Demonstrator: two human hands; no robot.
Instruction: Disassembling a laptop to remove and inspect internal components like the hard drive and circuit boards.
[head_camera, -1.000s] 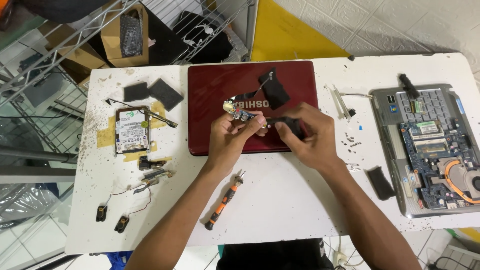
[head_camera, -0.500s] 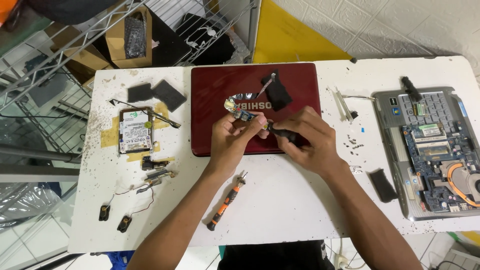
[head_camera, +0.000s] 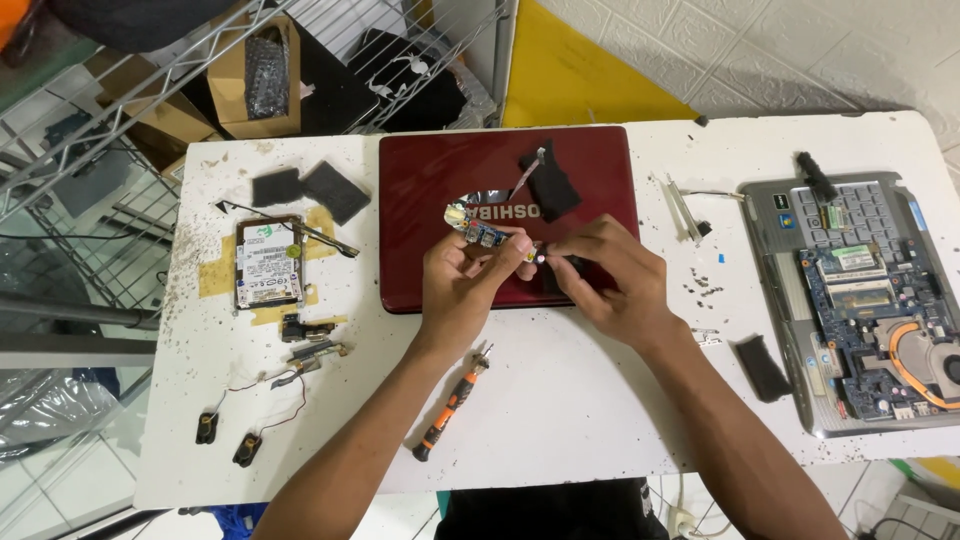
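Above red lid (head_camera: 430, 180): left hand (head_camera: 462, 285) pinches small board (head_camera: 487, 237), long axis pointing right (toward right hand (head_camera: 610, 275)); right fingertips closed at board's near end, grip contents unclear.

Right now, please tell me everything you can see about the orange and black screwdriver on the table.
The screwdriver is small, with an orange handle, black grip sections and a thin metal shaft. It lies flat on the white table, slanted, with its tip pointing up-right toward the red laptop lid and its butt toward the near edge. No hand touches it; it rests just beside the left forearm.
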